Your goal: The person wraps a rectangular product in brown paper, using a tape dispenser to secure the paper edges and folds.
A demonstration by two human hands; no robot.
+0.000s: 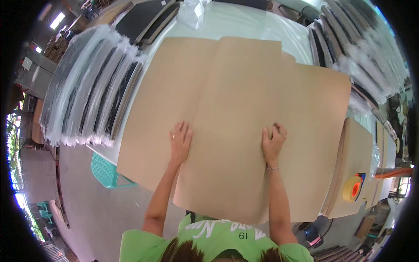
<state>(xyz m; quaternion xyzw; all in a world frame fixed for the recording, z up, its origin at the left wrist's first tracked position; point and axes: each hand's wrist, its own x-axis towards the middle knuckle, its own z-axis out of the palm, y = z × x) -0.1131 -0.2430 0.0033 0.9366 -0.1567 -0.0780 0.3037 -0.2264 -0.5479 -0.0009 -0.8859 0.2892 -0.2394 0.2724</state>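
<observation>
A large sheet of brown kraft paper or thin card (235, 87) is spread across the white-covered table, in overlapping layers with a raised flap down the middle. My left hand (180, 142) lies on it with fingers stretched out, beside the left edge of the middle layer. On the right part of that layer rests my right hand (273, 142), thumb apart and fingers a little bent. Nothing shows between the fingers of either hand. The near edge of the brown sheet hangs over the table's front, close to my body.
Plastic-wrapped dark panels are stacked at left (91, 83) and more wrapped panels (371, 48) at far right. A roll of yellow tape (350, 189) sits on brown boards (358, 144) to the right. Below the table's left edge stands a green stool (104, 170).
</observation>
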